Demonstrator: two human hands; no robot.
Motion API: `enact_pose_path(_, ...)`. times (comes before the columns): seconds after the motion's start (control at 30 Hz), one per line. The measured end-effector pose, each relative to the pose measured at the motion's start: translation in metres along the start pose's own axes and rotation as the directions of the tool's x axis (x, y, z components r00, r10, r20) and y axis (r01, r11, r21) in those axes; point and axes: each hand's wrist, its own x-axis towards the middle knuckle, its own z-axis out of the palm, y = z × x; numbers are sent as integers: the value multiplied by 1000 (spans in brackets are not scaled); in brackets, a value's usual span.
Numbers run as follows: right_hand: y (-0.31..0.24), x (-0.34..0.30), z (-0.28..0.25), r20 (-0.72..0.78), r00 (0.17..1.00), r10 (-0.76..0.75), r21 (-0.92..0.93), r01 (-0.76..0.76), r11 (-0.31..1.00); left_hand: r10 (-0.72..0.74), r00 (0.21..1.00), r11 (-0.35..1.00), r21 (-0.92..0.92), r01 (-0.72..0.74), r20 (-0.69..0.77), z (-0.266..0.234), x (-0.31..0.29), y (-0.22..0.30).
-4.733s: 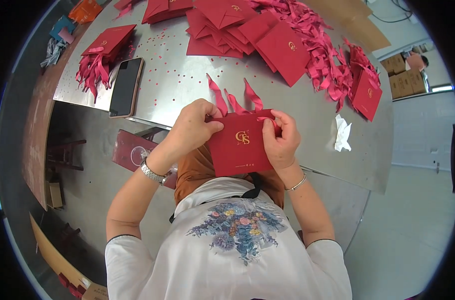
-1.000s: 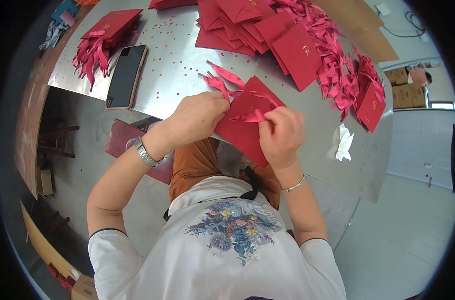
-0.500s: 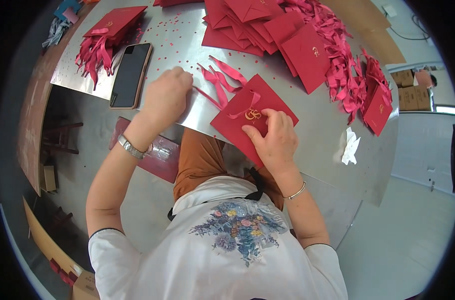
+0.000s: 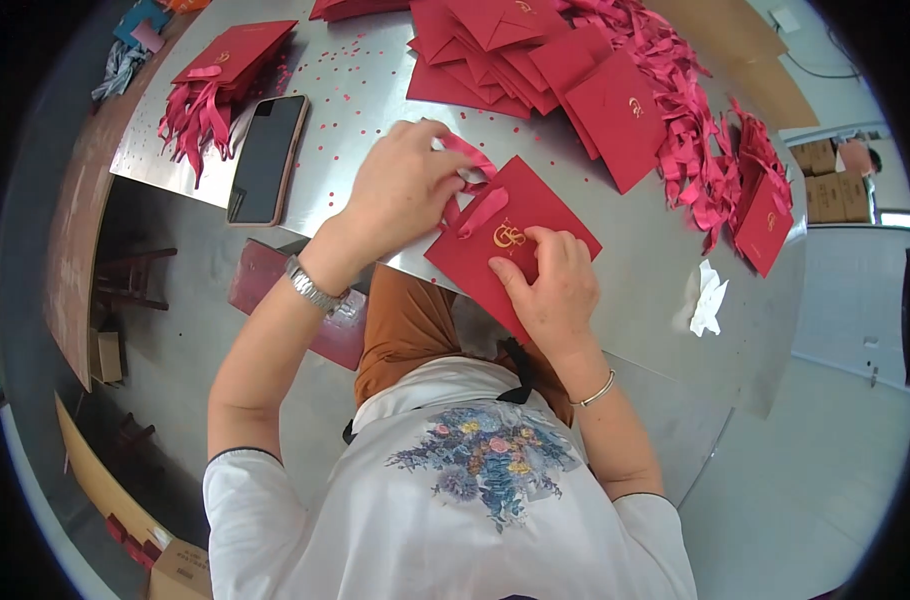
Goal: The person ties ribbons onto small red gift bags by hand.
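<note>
A small flat red paper bag [image 4: 520,190] with a gold print lies tilted at the table's front edge, partly past it. Pink ribbon [image 4: 488,212] loops out of its upper left side and across its face. My right hand [image 4: 555,285] grips the bag's lower right part, thumb on the printed face and fingers curled. At the bag's ribbon end, my left hand [image 4: 403,180] has thumb and forefinger closed about the ribbon; the exact pinch is partly hidden by the hand itself.
Red bags [image 4: 510,60] are heaped at the back, beside a pile of pink ribbons [image 4: 690,150]. More bags [image 4: 240,55] lie at the back left near a phone [image 4: 267,160]. Crumpled white tissue [image 4: 708,300] is at the right; red confetti dots the metal table [image 4: 645,290].
My left hand has moved right, from beside the phone to the bag's ribbon, and the ribbon is drawn up. My right hand keeps its grip on the bag.
</note>
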Motion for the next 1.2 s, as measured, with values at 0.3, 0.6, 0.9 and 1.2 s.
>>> enact_pose_path(0.3, -1, -1, 1, -3, 1000, -20, 13, 20, 1000, -76, 996, 948, 305, 89, -54, 27, 12, -15)
enact_pose_path(0.6, 1, -2, -2, -62, 998, 12, 9, -11, 1000, -366, 905, 922, -218, 321, -218, -14, -27, 24)
enact_pose_path(0.9, -24, -35, -9, 189, 979, 74, 231, -118, 966, -549, 560, -278, -768, 577, 620, 34, -133, 110)
enact_pose_path(1.2, 47, -39, -83, 45, 910, 413, 762, -298, 574, -348, 869, 285, -843, 456, 353, 32, -96, 115)
